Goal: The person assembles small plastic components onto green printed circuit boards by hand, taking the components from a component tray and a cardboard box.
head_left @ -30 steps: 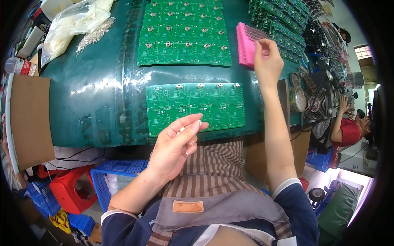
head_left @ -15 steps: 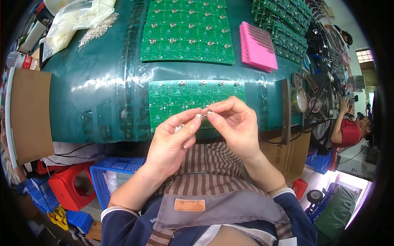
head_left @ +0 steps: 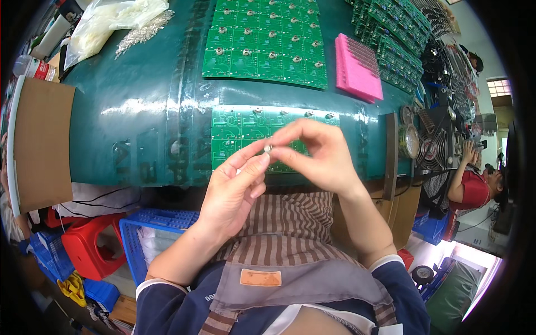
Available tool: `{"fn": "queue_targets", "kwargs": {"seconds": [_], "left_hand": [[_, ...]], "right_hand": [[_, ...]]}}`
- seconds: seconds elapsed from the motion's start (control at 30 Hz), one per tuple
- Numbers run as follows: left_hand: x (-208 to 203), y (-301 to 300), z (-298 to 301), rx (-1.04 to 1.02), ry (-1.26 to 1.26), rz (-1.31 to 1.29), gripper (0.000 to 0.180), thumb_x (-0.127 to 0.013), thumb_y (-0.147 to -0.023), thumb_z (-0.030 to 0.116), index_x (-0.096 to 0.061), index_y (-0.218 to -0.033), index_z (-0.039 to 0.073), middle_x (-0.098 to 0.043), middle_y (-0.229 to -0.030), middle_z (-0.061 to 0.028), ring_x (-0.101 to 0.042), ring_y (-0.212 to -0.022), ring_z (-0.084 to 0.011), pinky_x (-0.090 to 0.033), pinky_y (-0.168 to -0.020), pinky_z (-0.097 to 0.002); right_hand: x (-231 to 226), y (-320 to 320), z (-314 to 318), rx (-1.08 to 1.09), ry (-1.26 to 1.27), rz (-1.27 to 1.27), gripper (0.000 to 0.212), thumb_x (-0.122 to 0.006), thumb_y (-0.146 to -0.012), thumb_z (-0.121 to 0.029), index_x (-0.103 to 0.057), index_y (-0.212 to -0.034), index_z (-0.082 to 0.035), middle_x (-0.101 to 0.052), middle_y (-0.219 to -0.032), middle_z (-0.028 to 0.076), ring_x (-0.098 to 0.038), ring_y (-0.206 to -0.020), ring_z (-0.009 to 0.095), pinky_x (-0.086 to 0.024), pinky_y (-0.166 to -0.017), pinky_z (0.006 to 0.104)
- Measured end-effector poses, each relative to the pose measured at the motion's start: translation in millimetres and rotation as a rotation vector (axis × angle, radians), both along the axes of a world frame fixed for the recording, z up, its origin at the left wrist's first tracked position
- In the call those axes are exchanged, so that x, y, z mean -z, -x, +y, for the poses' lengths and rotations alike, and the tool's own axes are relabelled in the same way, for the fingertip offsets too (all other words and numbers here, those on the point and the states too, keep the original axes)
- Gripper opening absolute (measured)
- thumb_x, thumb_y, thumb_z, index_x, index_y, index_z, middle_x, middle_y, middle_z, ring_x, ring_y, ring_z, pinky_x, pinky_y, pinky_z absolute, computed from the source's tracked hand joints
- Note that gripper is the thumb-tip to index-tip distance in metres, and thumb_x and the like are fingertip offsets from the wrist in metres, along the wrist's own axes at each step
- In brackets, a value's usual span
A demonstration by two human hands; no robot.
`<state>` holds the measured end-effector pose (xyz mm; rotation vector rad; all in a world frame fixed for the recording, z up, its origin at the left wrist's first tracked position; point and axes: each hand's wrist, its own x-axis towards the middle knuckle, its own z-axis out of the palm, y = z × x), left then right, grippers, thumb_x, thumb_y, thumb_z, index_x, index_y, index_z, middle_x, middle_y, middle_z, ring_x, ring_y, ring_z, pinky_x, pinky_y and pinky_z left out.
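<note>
My left hand [head_left: 233, 192] is closed in a pinch, its thumb and forefinger on a small white-and-metal component [head_left: 268, 149]. My right hand [head_left: 325, 159] meets it from the other side, thumb and forefinger at the same small component. Just beyond my fingers lies a green circuit board [head_left: 228, 131], partly hidden by my hands. Round metal-topped components stand in a row along its far edge. Farther off, a larger stretch of green circuit boards [head_left: 259, 67] carries several rows of similar components.
A pink foam block [head_left: 354, 72] holding rows of small metal parts lies right of the far boards. Stacked populated boards [head_left: 399, 64] stand beyond it. A plastic bag [head_left: 103, 30] and a pile of small pale parts [head_left: 144, 34] sit far left. Cardboard [head_left: 43, 142] borders the left edge.
The white piece in my left fingers and the leaded metal part in my right have come together. My right hand's wrist has lifted and turned. The view has shifted slightly.
</note>
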<state>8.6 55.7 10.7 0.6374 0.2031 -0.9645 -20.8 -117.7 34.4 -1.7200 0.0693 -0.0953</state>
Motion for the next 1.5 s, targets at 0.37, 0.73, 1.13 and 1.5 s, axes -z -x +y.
{"fn": "queue_targets", "kwargs": {"seconds": [0.37, 0.73, 1.13, 1.5], "left_hand": [[4.5, 5.0, -2.1, -0.085, -0.043, 0.047, 0.038, -0.050, -0.091, 0.006, -0.041, -0.126, -0.004, -0.053, -0.121, -0.0196, -0.053, -0.080, -0.0103, -0.048, -0.074, -0.0246], [10.5, 5.1, -1.9, -0.089, 0.003, 0.042, 0.032, -0.044, -0.097, 0.016, -0.045, -0.122, -0.003, -0.057, -0.115, -0.0173, -0.053, -0.075, -0.0082, -0.047, -0.067, -0.0241], [9.3, 8.8, -3.5, -0.101, -0.049, -0.001, 0.033, -0.039, -0.099, 0.022, -0.047, -0.118, -0.004, -0.059, -0.113, -0.0153, -0.051, -0.071, -0.0082, -0.045, -0.064, -0.0238], [11.9, 10.1, -5.1, -0.101, -0.061, -0.017, 0.033, -0.040, -0.099, 0.025, -0.049, -0.116, -0.002, -0.059, -0.112, -0.0156, -0.051, -0.069, -0.0077, -0.044, -0.061, -0.0230]], "right_hand": [[13.2, -81.4, 27.8, -0.012, 0.537, -0.042, 0.009, -0.064, -0.077, -0.007, -0.066, -0.082, 0.000, -0.067, -0.076, 0.014, -0.066, -0.068, 0.024, -0.052, -0.064, 0.0306], [19.1, -76.1, 34.9, 0.078, 0.501, -0.071, 0.007, -0.065, -0.077, -0.006, -0.066, -0.081, -0.001, -0.067, -0.075, 0.012, -0.065, -0.065, 0.022, -0.051, -0.061, 0.0317], [32.8, -69.5, 36.9, 0.130, 0.504, -0.196, 0.005, -0.066, -0.075, -0.003, -0.063, -0.078, -0.002, -0.065, -0.075, 0.010, -0.063, -0.069, 0.023, -0.049, -0.057, 0.0317], [34.1, -70.1, 34.0, 0.102, 0.515, -0.193, 0.007, -0.068, -0.073, -0.004, -0.062, -0.076, -0.002, -0.064, -0.074, 0.009, -0.061, -0.070, 0.024, -0.048, -0.060, 0.0337]]}}
